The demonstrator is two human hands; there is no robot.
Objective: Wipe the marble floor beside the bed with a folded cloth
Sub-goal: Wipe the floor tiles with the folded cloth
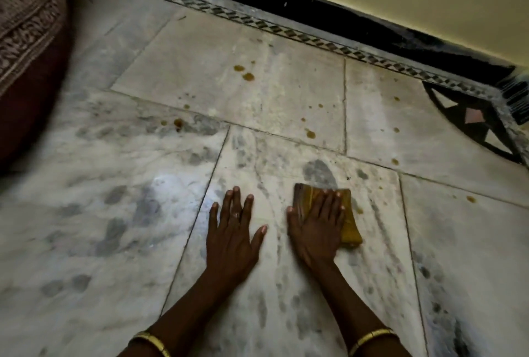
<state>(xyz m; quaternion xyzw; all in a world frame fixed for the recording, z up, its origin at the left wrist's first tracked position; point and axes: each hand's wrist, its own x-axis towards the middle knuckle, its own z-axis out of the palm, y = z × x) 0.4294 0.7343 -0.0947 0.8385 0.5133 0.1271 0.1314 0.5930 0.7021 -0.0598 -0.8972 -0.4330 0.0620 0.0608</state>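
Marble floor [114,213], pale with grey veins, is filling most of the view, and the bed [25,41] with its patterned cover is edging in at the far left. By my judgement the wiping is only at an early stage. Brown drips are sitting unwiped on the slabs beyond the hands: a small pair [178,122] toward the bed, two larger drops [248,76] farther off near the middle, and another blot [310,134] just past the far tile joint. No part of the floor is looking plainly cleaner than the rest, so how much has been wiped is hard to tell.

Near the middle, the left hand [233,230] is lying flat on the bare marble, fingers straight and spread, holding nothing, seemingly bracing the body. A ring [236,215] is showing on one finger. Just beside it, the right hand [316,228] is pressing palm-down on the folded yellow cloth [350,228], fingers straight and pointing away. The cloth is lying flat on the floor under that hand, its far and right edges sticking out. A faint smear [357,210] is touching its right edge.

Farther right, more drips [471,199] are waiting, scattered toward the dark inlaid pattern [472,119] at the far right corner. Most of the spotted area is lying ahead of the cloth and, as I judge it, is left to do.
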